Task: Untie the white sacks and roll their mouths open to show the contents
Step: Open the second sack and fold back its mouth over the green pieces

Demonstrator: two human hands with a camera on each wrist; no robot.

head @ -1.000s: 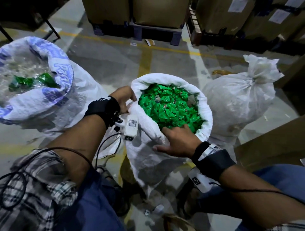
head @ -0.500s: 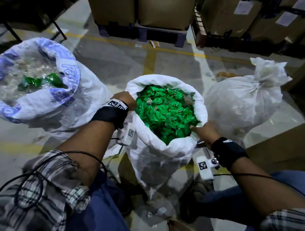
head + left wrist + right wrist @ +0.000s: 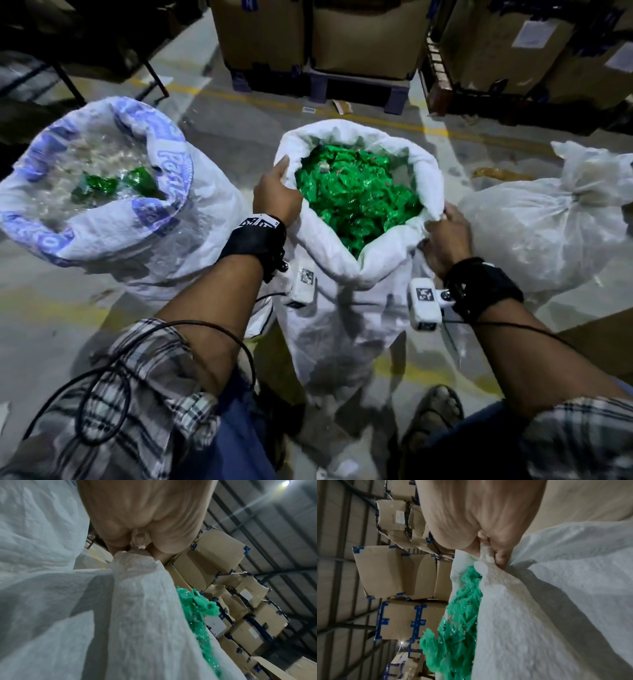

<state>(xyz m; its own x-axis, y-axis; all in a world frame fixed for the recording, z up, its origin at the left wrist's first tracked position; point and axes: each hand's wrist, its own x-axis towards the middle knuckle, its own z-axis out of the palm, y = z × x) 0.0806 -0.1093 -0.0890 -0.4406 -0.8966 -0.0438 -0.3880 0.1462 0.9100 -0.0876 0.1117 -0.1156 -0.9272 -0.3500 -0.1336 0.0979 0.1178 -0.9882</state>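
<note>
A white woven sack [image 3: 346,308] stands upright in the middle of the head view, its mouth rolled open over shiny green wrappers [image 3: 356,198]. My left hand [image 3: 275,195] grips the rolled rim on its left side, and the left wrist view shows the rim [image 3: 135,566] pinched in that hand. My right hand [image 3: 443,233] grips the rim on the right; in the right wrist view the fabric [image 3: 488,559] is bunched in its fingers. A second open sack [image 3: 102,219] with blue print stands at left. A third sack [image 3: 548,226], still tied at its neck, lies at right.
Stacked cardboard boxes on pallets [image 3: 359,37] line the far side of the concrete floor. A brown cardboard piece [image 3: 609,346] lies at the right edge. My sandalled foot [image 3: 435,414] is just below the middle sack.
My right hand moved from the near front of the rim round to its right side. My left hand shifted up along the left rim. The sack's mouth has been pulled wider.
</note>
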